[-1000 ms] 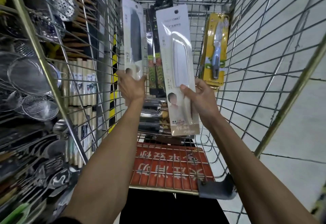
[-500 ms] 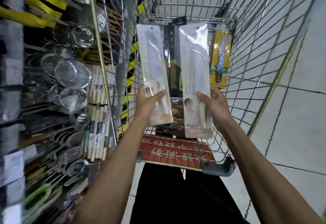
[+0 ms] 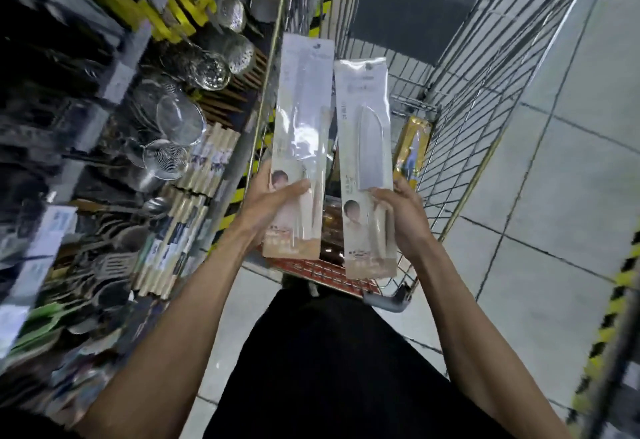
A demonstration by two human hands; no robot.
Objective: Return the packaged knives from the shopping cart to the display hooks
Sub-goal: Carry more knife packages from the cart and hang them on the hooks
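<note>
Head view showed us standing at the near end of the shopping cart [image 3: 491,99], each hand carrying one packaged knife. Our left hand [image 3: 268,206] pinched the lower part of the taller knife package [image 3: 303,120], thumb across the front and fingers behind it. Our right hand [image 3: 401,217] gripped the shorter knife package [image 3: 363,148] the same way, low down at the handle end. Both packs stood nearly upright and side by side, just apart, raised above the cart rim with their hang holes at the top.

We judged the task to be in its early or middle part. Neither pack hung on a hook yet. At least one more item, a yellow-carded knife [image 3: 412,151], leaned against the cart's far right wall, and something dark lay behind the two packs that we could not make out. The shelving [image 3: 114,148] on our left, crowded with strainers and ladles, was blurred, so we could not pick out the empty display hooks.
</note>
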